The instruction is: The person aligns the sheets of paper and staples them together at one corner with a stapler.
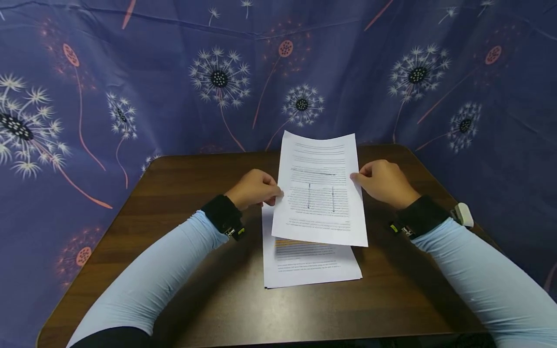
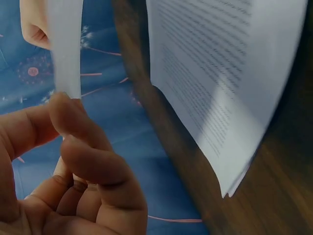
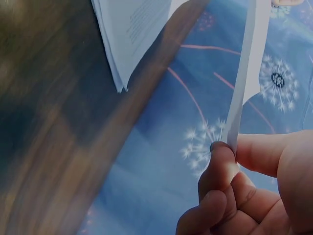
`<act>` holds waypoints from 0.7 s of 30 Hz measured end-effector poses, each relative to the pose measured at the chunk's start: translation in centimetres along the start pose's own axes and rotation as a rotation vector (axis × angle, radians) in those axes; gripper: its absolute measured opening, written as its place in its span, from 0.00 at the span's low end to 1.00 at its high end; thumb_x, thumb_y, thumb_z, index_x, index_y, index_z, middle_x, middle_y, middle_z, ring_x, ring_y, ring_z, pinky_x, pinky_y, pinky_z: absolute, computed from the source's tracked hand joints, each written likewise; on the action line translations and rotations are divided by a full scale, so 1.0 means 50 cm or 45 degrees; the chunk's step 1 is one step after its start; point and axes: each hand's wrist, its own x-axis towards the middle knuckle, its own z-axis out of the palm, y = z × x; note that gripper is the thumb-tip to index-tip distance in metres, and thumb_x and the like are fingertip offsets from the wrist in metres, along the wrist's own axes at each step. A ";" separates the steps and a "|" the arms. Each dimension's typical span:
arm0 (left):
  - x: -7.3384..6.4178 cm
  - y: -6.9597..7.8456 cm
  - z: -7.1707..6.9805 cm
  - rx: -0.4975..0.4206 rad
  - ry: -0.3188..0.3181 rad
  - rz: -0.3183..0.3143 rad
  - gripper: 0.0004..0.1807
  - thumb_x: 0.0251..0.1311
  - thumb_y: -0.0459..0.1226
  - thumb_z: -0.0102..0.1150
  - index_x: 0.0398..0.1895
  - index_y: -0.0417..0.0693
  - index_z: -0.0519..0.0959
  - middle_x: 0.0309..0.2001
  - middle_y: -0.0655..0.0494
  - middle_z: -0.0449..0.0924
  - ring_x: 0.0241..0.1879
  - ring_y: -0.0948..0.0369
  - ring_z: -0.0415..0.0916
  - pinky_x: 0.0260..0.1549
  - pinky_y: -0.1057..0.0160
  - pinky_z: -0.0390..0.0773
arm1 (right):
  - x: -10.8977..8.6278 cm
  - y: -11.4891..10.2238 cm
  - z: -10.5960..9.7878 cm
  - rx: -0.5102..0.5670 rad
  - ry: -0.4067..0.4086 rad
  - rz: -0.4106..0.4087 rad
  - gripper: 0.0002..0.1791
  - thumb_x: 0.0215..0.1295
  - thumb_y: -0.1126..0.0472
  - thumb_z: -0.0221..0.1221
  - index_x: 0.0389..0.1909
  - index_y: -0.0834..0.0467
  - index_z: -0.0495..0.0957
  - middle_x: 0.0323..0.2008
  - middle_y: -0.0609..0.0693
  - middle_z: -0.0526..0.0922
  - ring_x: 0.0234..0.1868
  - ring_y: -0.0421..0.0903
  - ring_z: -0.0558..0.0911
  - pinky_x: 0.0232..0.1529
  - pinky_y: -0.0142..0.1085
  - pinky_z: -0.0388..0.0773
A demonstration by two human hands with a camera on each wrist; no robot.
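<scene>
With left grip point(image 1: 254, 188) and right grip point(image 1: 385, 182), pinches the printed paper point(image 1: 319, 193) by opposite side edges, probably to keep it from buckling, above and apart from the paper stack point(image 1: 304, 275).

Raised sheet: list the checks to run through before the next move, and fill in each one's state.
1. Left hand pinching the raised sheet: ok, at its left edge.
2. Right hand pinching it: ok, at its right edge.
3. Sheet held clear of the paper stack: ok, a gap shows in both wrist views.
4. Stack lying on the table: ok.
5. Stack squared up: not ok, its page corners sit slightly apart.
6. Only one page held: cannot tell.
</scene>
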 end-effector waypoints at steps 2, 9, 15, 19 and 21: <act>-0.013 -0.005 -0.005 0.013 -0.012 -0.009 0.08 0.61 0.40 0.69 0.29 0.45 0.87 0.26 0.51 0.85 0.27 0.57 0.82 0.21 0.63 0.70 | -0.001 -0.006 0.006 -0.002 -0.006 -0.009 0.18 0.73 0.49 0.61 0.41 0.62 0.86 0.28 0.54 0.82 0.25 0.50 0.75 0.22 0.40 0.66; -0.047 -0.030 -0.018 0.084 -0.072 0.024 0.10 0.63 0.41 0.69 0.28 0.45 0.88 0.25 0.50 0.84 0.24 0.59 0.77 0.20 0.64 0.70 | -0.006 -0.025 0.031 -0.010 -0.034 -0.029 0.16 0.72 0.49 0.62 0.37 0.59 0.86 0.26 0.52 0.81 0.24 0.49 0.75 0.22 0.40 0.67; -0.068 -0.056 -0.023 0.100 -0.111 0.028 0.10 0.63 0.40 0.68 0.27 0.44 0.88 0.22 0.51 0.83 0.23 0.58 0.76 0.19 0.65 0.65 | -0.012 -0.034 0.056 -0.036 -0.070 -0.045 0.16 0.72 0.47 0.63 0.33 0.56 0.86 0.22 0.50 0.79 0.22 0.48 0.75 0.22 0.39 0.68; -0.080 -0.068 -0.018 0.104 -0.160 0.001 0.10 0.62 0.40 0.69 0.27 0.44 0.88 0.21 0.51 0.84 0.25 0.54 0.79 0.19 0.65 0.66 | -0.017 -0.038 0.073 -0.065 -0.093 -0.050 0.16 0.71 0.46 0.63 0.31 0.55 0.85 0.22 0.49 0.78 0.23 0.47 0.74 0.23 0.38 0.67; -0.084 -0.073 -0.013 0.119 -0.185 -0.017 0.11 0.62 0.41 0.70 0.26 0.44 0.88 0.21 0.51 0.84 0.25 0.52 0.80 0.18 0.65 0.66 | -0.020 -0.040 0.081 -0.072 -0.111 -0.052 0.16 0.71 0.47 0.63 0.31 0.54 0.85 0.21 0.48 0.77 0.23 0.47 0.74 0.23 0.38 0.66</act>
